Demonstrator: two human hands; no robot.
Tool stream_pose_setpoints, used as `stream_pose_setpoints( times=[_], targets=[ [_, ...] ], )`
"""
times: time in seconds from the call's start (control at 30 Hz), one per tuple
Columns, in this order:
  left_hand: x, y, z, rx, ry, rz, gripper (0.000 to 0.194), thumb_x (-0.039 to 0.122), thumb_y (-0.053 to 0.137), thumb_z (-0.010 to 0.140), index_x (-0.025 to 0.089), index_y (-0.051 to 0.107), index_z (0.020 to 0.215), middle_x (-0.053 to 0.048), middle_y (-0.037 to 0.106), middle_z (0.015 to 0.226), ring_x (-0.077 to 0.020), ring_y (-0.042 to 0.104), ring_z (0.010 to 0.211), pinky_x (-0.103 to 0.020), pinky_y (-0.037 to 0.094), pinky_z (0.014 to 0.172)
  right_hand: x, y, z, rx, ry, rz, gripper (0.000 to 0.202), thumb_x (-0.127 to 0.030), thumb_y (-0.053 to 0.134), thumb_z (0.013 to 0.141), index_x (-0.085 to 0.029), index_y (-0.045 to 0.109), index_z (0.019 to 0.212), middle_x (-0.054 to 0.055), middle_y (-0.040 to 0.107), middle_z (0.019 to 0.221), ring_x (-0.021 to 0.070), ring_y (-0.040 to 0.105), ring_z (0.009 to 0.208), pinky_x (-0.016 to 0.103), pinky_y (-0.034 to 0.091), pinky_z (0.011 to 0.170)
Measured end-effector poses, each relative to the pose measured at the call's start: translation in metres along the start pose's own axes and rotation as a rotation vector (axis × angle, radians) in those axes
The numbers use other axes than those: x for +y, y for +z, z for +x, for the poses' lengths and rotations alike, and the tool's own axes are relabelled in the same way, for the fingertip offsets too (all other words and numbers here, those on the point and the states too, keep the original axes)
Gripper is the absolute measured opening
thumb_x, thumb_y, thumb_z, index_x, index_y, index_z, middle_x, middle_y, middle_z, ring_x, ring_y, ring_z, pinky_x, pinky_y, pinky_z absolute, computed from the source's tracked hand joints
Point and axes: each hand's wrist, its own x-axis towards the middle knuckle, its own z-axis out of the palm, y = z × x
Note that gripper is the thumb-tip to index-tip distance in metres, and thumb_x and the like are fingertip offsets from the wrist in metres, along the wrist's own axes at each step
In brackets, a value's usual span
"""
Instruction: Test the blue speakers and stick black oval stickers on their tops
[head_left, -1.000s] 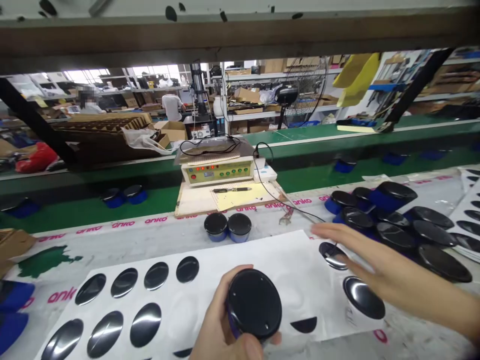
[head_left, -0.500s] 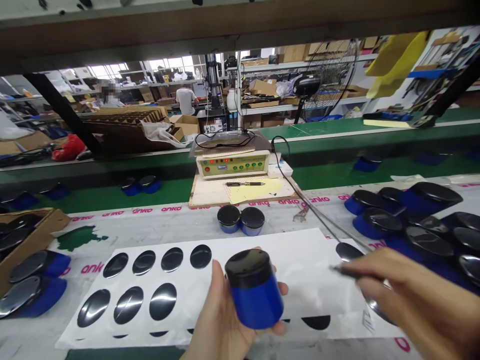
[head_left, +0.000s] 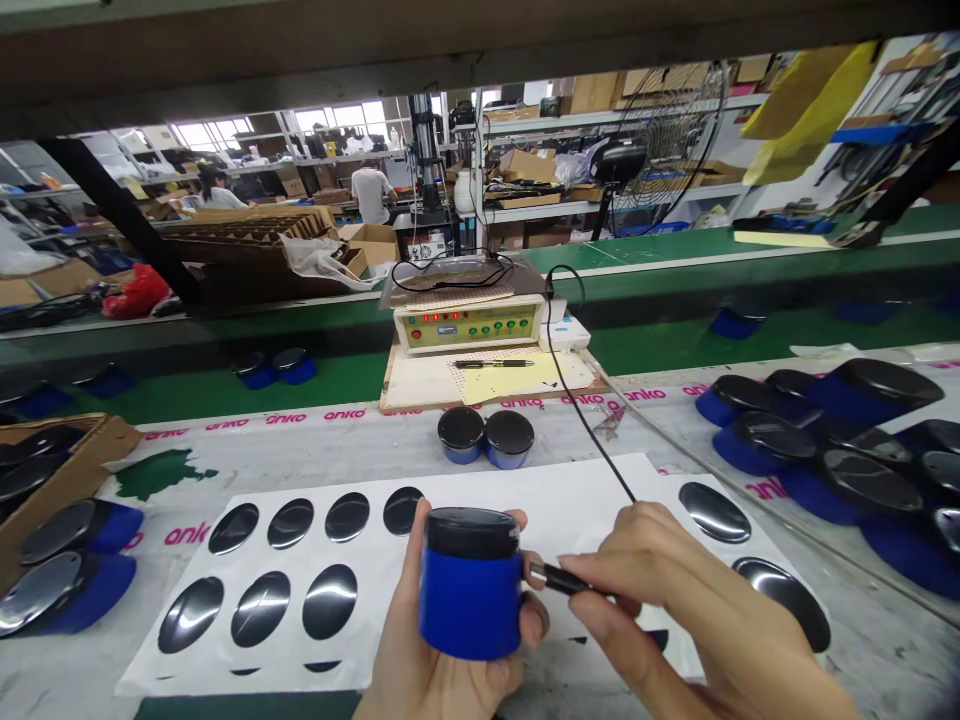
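A blue jar-like device with a black top (head_left: 471, 590) stands roughly upright in my left hand (head_left: 420, 650), whose fingers wrap round it from behind. Between thumb and fingers, my right hand (head_left: 675, 600) grips a black cable plug (head_left: 561, 578) with a metal tip. The tip points at the device's right side, close to my left fingertips; a small gap shows between tip and device. From the plug's hand a black cable (head_left: 581, 410) runs up to the yellow-green tester box (head_left: 469, 325). Beneath my hands lies a white sheet (head_left: 585, 500) with black oval stickers (head_left: 290, 523).
Two more blue devices (head_left: 486, 437) stand side by side past the sheet. Several crowd the right (head_left: 840, 470), others the left by a cardboard box (head_left: 112, 440). A pen (head_left: 495, 364) lies before the tester. A green conveyor (head_left: 352, 375) runs behind; two people are farther back.
My right hand has moved left, bringing the plug close to the device. My left hand has turned the device more upright and shifted it slightly left.
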Motion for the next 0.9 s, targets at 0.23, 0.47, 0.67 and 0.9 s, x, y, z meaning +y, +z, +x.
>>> stream_pose_setpoints(
  times=[0.23, 0.47, 0.67, 0.9],
  targets=[
    [-0.008, 0.002, -0.004, 0.089, 0.096, 0.127, 0.070, 0.076, 0.055, 0.071, 0.022, 0.065, 0.114, -0.007, 0.070, 0.091, -0.0153, 0.067, 0.076, -0.017, 0.051, 0.055, 0.013, -0.006, 0.003, -0.149, 0.038, 0.057, 0.009, -0.018, 0.052, 0.092, -0.024, 0.059, 0.096, -0.001, 0.058, 0.072, 0.0144, 0.055, 0.068, 0.028, 0.045, 0.061],
    [0.004, 0.014, -0.015, 0.241, 0.133, 0.671, 0.054, 0.054, 0.075, 0.068, 0.017, 0.055, 0.102, -0.006, 0.066, 0.085, -0.0158, 0.063, 0.071, -0.024, 0.049, 0.061, 0.016, -0.008, 0.005, -0.200, -0.030, -0.068, 0.011, -0.011, 0.051, 0.091, -0.022, 0.055, 0.092, -0.002, 0.051, 0.072, 0.0134, 0.050, 0.065, 0.030, 0.041, 0.066],
    [0.018, 0.027, -0.018, 0.493, 0.202, 1.360, 0.065, 0.061, 0.075, 0.063, 0.026, 0.058, 0.115, -0.007, 0.053, 0.108, -0.0194, 0.059, 0.085, -0.030, 0.051, 0.072, 0.034, -0.001, -0.005, -0.438, 0.201, 0.084, 0.011, -0.021, 0.046, 0.096, -0.025, 0.055, 0.102, 0.001, 0.057, 0.087, 0.0145, 0.057, 0.077, 0.025, 0.047, 0.067],
    [-0.004, 0.026, -0.020, 0.389, 0.775, 1.845, 0.033, 0.041, 0.065, 0.082, 0.032, 0.052, 0.110, -0.004, 0.055, 0.123, -0.0235, 0.052, 0.123, -0.035, 0.048, 0.097, 0.047, 0.016, -0.025, -0.211, 0.124, 0.106, 0.018, -0.015, 0.042, 0.094, -0.026, 0.054, 0.103, 0.000, 0.055, 0.082, 0.0134, 0.058, 0.074, 0.021, 0.050, 0.065]
  ],
)
